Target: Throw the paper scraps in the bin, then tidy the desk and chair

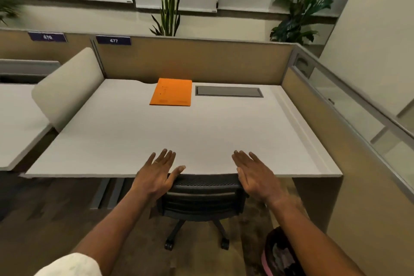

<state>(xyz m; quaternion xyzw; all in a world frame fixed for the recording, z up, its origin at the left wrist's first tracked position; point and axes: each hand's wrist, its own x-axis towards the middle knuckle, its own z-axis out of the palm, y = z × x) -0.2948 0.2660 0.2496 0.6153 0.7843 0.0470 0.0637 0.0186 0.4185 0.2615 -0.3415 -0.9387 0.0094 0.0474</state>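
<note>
A black mesh office chair stands pushed under the front edge of the white desk. My left hand is flat with fingers spread at the left top corner of the chair back, thumb over its rim. My right hand is flat and open at the right top corner. Neither hand holds anything. An orange folder lies flat at the back middle of the desk. A bin with a pink rim and crumpled paper inside sits on the floor at the lower right, partly hidden by my right forearm.
A grey cable hatch is set into the desk beside the folder. Tan partition walls enclose the back and right. A padded divider separates the neighbouring desk on the left. Plants stand behind the partition.
</note>
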